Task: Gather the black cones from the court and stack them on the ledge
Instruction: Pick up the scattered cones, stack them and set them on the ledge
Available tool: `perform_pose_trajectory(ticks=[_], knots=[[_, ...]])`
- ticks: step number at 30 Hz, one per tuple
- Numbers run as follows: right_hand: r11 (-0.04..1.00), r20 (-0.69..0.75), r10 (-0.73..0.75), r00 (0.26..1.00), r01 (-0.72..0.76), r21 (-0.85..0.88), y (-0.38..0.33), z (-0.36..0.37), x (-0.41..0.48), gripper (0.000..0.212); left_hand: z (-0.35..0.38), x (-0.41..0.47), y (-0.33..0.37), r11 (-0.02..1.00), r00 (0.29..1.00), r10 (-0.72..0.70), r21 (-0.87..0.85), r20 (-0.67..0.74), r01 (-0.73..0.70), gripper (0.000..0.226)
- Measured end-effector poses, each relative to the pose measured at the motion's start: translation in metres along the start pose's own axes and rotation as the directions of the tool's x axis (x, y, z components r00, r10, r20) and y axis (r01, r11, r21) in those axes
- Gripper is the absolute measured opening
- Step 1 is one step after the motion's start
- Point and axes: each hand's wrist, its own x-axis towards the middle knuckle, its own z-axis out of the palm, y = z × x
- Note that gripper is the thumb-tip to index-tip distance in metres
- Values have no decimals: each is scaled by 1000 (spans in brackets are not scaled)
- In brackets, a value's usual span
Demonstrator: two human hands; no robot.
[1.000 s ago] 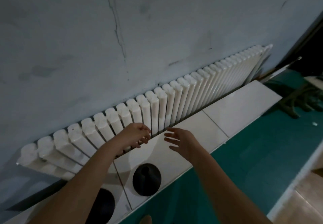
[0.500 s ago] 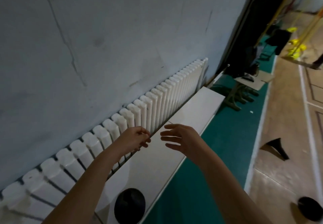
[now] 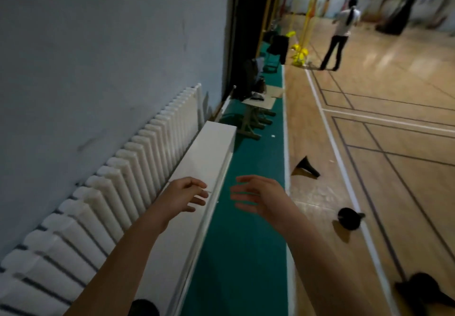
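Observation:
Three black cones lie tipped over on the wooden court to my right: one [image 3: 306,167] near the green strip, one [image 3: 349,218] on the white line, one [image 3: 419,291] at the lower right corner. Another black cone [image 3: 144,307] shows at the bottom edge on the white ledge [image 3: 211,153]. My left hand [image 3: 183,196] hovers over the ledge with loosely curled fingers, holding nothing. My right hand [image 3: 258,198] hangs above the green strip, fingers spread and empty.
A white radiator [image 3: 118,187] runs along the grey wall left of the ledge. A green floor strip [image 3: 246,241] separates ledge and court. A small desk [image 3: 258,108] stands beyond the ledge's end. A person [image 3: 341,29] walks far off on the court.
My view has swung right from the ledge toward the court, bringing the floor cones into sight. Both hands stay raised and empty; the ledge cones have slid out of view.

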Motion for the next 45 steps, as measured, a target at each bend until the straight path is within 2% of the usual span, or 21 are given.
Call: perform_pose_trajectory(ticks=[7,14,23,27,36,45], knots=[[997,-210,-31,977,46,66,-3,-136,-59,23,145,2,48,997,983,8,71,182,-21,19],[981,-425,-24,905,102,163,8,-272,-138,23,298,-23,80,986,924,28,143,382,-89,17],[955,-674,29,738,178,237,24,-386,-244,17,462,-62,115,951,791,36,224,611,-215,16],[947,-770,66,634,204,249,34,-423,-273,19,518,-69,124,927,713,48,235,699,-293,17],[911,-842,166,514,247,330,35,-497,-285,21,611,-45,142,921,589,5,226,808,-318,18],[904,-873,215,438,249,348,-10,-574,-256,23,693,32,192,930,557,-11,214,830,-300,20]])
